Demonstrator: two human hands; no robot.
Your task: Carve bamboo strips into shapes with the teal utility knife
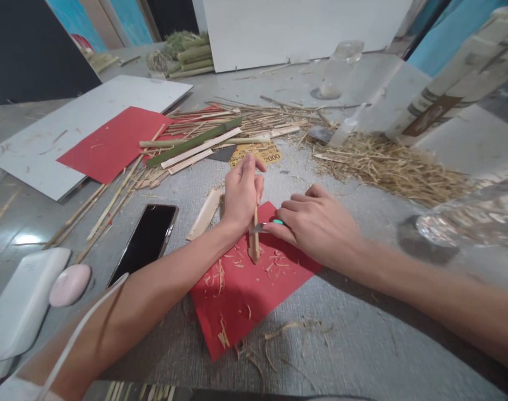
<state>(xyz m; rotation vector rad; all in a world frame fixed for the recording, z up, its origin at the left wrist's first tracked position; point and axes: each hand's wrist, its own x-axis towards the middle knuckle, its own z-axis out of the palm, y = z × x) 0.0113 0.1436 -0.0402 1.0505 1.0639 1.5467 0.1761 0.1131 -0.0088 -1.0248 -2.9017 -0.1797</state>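
My left hand [245,192] is closed around the upper part of a bamboo strip [254,245], whose lower end points toward me over a red sheet [254,301]. In my right hand [312,217] is a small knife [260,228] with a turquoise handle, most of it hidden by the fingers. Its blade lies against the strip just below my left hand. Thin curled shavings [274,264] are scattered over the red sheet and the table in front of it. A wider flat piece of bamboo [206,214] rests beside my left wrist.
A phone [143,242] and a white power bank [26,301] lie at left. Bamboo strips [199,150] and thin sticks are heaped beyond my hands. A dry pile of shavings [387,164], a small dropper bottle [346,129] and a clear plastic bottle [467,220] are at right.
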